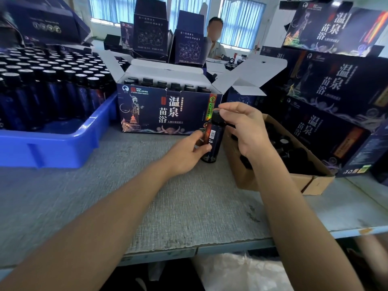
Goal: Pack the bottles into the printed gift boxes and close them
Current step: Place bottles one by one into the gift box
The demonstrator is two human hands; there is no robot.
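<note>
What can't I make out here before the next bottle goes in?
Head view only:
Open gift box: front wall hides any free slots; only caps show.
Bottle: label print too small; left hand covers its lower side.
Cardboard box: contents dark, partly behind right hand.

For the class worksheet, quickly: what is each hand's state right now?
Left hand: closed round the bottle.
Right hand: thumb and fingers pinching the cap of that bottle.
</note>
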